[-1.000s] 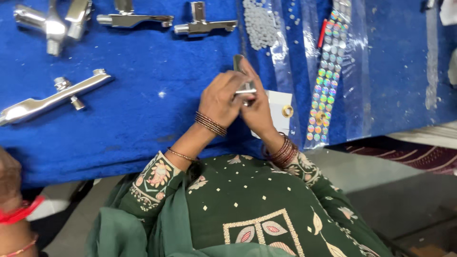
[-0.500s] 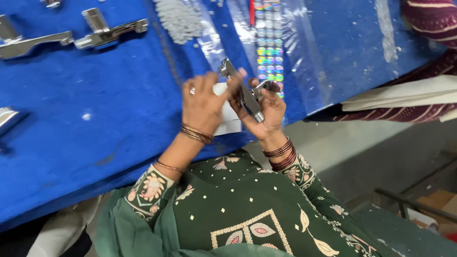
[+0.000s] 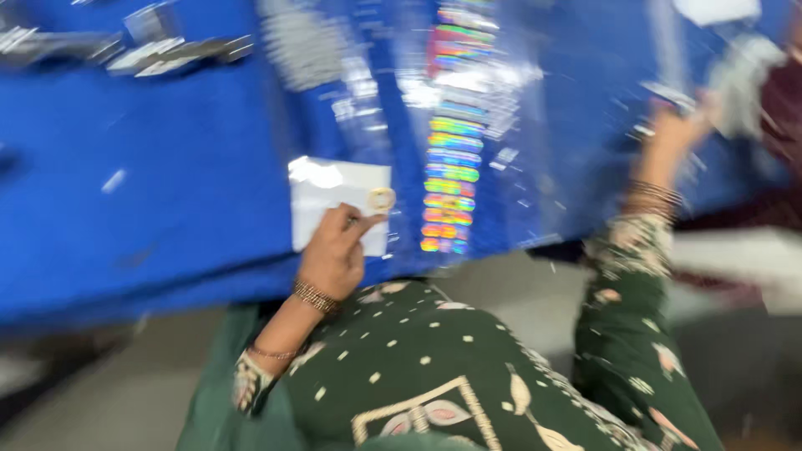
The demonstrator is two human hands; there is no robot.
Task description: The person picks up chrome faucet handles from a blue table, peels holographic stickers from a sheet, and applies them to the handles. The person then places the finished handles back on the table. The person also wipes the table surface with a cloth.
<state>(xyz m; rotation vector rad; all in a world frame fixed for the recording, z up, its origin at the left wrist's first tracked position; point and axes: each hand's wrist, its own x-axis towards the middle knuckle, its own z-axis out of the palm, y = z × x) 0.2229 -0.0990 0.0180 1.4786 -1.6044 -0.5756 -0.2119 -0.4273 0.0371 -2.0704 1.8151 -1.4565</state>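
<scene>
1. Green embroidered garment (image 3: 434,376); worn by the person, nearest the camera, below the near edge of the blue table cover (image 3: 167,217).
2. Left hand (image 3: 334,250); at the cover's near edge, fingers curled, forefinger and thumb reaching onto the white card (image 3: 322,196); bangles at the wrist.
3. Small pale ring (image 3: 382,199); lies on the card's right edge, just beside the left fingertips (image 3: 368,221); whether it is touched cannot be told.
4. Strip of iridescent stickers (image 3: 451,142); right of the card, running from the near edge toward the far edge, under clear plastic.
5. Right hand (image 3: 677,125); stretched out toward the cover's right edge, badly blurred; whether it is spread or closed cannot be told.
6. Metal tap fittings (image 3: 175,52); far left corner, blurred.
</scene>
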